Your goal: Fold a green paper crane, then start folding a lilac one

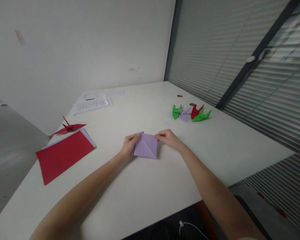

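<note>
A light purple sheet of origami paper [146,146], folded into a small square with a diagonal crease, is held just above the white table [130,186]. My left hand [129,144] grips its left edge, thumb on top and the other fingers partly behind it. At the upper right corner, my right hand [168,137] pinches the paper between thumb and fingers. Both hands are closed on the same sheet.
To the left lies a stack of coloured paper [66,155], red on top, with a red paper crane [69,127] behind it. Several small folded cranes [201,114] stand at the right. Printed sheets [92,104] lie at the back left. Window blinds [240,66] border the right side.
</note>
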The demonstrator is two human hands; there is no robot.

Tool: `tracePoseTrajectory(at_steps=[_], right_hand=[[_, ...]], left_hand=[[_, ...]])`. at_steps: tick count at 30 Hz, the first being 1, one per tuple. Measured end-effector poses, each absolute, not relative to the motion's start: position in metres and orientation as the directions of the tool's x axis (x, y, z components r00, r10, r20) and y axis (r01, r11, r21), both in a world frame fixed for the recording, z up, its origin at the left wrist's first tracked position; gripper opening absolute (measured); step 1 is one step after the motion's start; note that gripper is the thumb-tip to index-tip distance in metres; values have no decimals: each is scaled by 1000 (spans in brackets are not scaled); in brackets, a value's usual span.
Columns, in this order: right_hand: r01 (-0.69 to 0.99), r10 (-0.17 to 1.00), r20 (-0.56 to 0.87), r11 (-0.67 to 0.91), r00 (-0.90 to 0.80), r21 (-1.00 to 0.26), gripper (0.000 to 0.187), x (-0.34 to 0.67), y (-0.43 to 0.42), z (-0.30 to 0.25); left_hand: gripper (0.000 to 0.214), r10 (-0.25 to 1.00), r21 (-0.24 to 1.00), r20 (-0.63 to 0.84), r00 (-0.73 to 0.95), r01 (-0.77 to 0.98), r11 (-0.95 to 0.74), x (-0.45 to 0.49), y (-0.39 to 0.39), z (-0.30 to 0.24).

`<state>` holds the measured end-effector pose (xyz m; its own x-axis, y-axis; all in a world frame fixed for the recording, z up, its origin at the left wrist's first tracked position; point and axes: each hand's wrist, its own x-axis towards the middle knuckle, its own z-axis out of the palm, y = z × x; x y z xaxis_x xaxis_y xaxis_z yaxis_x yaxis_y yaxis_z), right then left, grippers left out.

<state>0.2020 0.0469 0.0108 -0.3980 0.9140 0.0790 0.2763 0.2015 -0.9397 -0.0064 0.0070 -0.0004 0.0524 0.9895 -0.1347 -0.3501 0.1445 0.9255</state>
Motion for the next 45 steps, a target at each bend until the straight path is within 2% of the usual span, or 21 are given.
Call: tracePoseTrajectory(at_steps=[8, 19, 24, 27, 30, 34, 38, 45], right_hand=[[242, 920, 116, 218, -374, -946, 34, 199, 45, 10], [269, 908, 167, 283, -385, -921, 30, 194, 44, 8], [245, 919, 202, 293, -337, -924, 27, 194, 44, 9], [183, 932, 164, 231, -322, -956, 31, 192, 43, 7], [93, 916, 44, 88, -399, -992, 43, 188, 41, 3], [79, 892, -57, -24, -448, -997, 52, 185, 41, -4], [103, 910, -70, -31, -409, -994, 46, 188, 44, -5], [104, 956, 18, 50, -292, -993, 40, 191, 44, 2]], left_hand=[[56, 989, 911, -144, -13, -392, 127, -7, 8, -1], [46, 998, 929, -55, -26, -368, 42, -8, 11, -8], [47, 993, 949, -97, 65, -295, 112, -7, 9, -10], [43, 994, 952, -87, 69, -287, 103, -6, 9, -11], [41, 998, 928, -63, -5, -368, 57, -5, 11, -11], [40, 998, 901, -52, -44, -433, 28, -6, 14, -12], [42, 997, 911, -59, -44, -411, 36, -8, 14, -13], [43, 997, 907, -73, 12, -415, 72, -8, 10, -9]])
